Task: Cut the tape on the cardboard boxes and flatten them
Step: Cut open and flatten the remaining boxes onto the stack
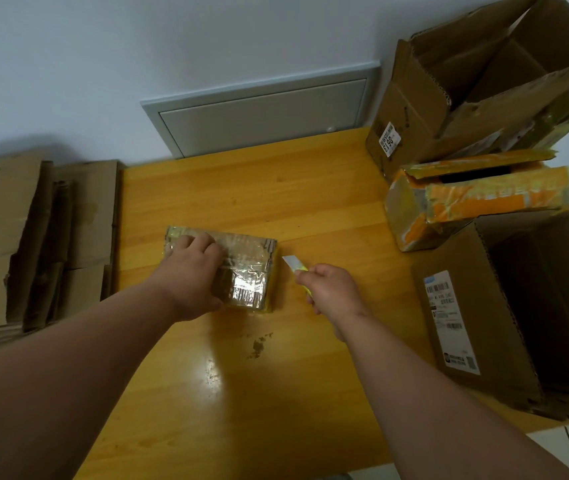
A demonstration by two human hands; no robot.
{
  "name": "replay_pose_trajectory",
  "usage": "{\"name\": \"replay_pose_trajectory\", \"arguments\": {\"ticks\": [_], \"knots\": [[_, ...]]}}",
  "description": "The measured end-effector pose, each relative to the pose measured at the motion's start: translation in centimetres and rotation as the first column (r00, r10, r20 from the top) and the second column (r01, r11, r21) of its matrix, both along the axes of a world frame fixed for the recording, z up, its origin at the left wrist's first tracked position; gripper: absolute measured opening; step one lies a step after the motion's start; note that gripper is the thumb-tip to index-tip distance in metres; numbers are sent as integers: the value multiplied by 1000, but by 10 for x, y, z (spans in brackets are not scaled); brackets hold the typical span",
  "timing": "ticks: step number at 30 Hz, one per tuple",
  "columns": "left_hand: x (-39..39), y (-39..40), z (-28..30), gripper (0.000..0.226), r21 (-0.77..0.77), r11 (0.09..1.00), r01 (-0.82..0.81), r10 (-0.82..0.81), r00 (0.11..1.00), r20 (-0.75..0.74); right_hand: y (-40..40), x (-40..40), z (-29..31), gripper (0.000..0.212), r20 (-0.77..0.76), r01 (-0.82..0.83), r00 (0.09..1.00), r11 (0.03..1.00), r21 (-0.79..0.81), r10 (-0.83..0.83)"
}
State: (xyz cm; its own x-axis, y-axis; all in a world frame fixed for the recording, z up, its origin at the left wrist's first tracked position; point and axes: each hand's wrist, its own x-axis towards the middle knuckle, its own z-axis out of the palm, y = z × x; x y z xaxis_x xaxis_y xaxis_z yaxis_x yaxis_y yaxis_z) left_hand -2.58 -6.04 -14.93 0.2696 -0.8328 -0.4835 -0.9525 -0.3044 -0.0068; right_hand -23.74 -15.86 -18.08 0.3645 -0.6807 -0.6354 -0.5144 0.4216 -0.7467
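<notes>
The small box (238, 268) is lying mid-frame on the worktop (310, 202), wrapped in glossy tape: light, slick and likely to skid. My left hand (195, 271) is pressing it flat, fingers relaxed over its left end. My right hand (331, 289) is gripping the knife (293, 263), blade just right of the box.

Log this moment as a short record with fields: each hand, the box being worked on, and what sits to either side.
left hand: presses on small tape-wrapped cardboard box
right hand: grips yellow-handled utility knife, blade apart from the box
surface: yellow wooden table
left side: stack of flattened brown cardboard
right side: three open boxes, one with orange tape
</notes>
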Motion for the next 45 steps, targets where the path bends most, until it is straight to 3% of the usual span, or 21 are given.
{"name": "replay_pose_trajectory", "arguments": {"ticks": [5,10,16,19,23,28,33,35,37,39,40,42,45], "knots": [[0,0,1,90,-22,999,41,-40,998,45,3,6,-3,31,64,8,998,998,-68,-4],[-1,5,0,75,-74,994,80,-73,993,92,13,6,-11,35,102,-26,994,994,-111,37],[1,10,-2,64,-104,989,101,-100,995,13,11,7,-22,13,23,-172,984,965,-196,179],[2,11,-3,62,-115,989,97,-99,995,-15,7,11,-24,22,-10,-225,974,951,-212,228],[1,9,-1,64,-104,991,84,-87,996,-22,3,11,-23,11,-15,-249,968,948,-196,251],[-1,7,2,54,-134,990,52,-57,998,-35,14,6,-27,15,-63,-337,942,922,-189,331],[2,6,7,63,-85,995,53,-60,995,-76,23,2,-31,31,37,-157,986,975,-160,165],[2,1,16,71,-108,991,-75,52,978,-203,19,2,-29,32,70,-9,997,993,-118,17],[4,-8,21,63,-198,951,-237,177,943,-281,15,4,-26,31,75,41,997,994,-103,-33],[7,-17,21,36,-240,939,-247,208,962,-176,14,7,-22,29,87,19,996,995,-102,-10],[8,-21,19,34,-200,958,-205,187,977,-105,14,9,-20,26,95,7,995,995,-95,2],[8,-26,12,43,-101,984,-144,143,990,-18,14,11,-20,21,103,-1,995,997,-83,9],[12,-32,8,55,-94,989,-116,116,993,-7,12,13,-25,23,104,24,994,995,-97,-14]]}}
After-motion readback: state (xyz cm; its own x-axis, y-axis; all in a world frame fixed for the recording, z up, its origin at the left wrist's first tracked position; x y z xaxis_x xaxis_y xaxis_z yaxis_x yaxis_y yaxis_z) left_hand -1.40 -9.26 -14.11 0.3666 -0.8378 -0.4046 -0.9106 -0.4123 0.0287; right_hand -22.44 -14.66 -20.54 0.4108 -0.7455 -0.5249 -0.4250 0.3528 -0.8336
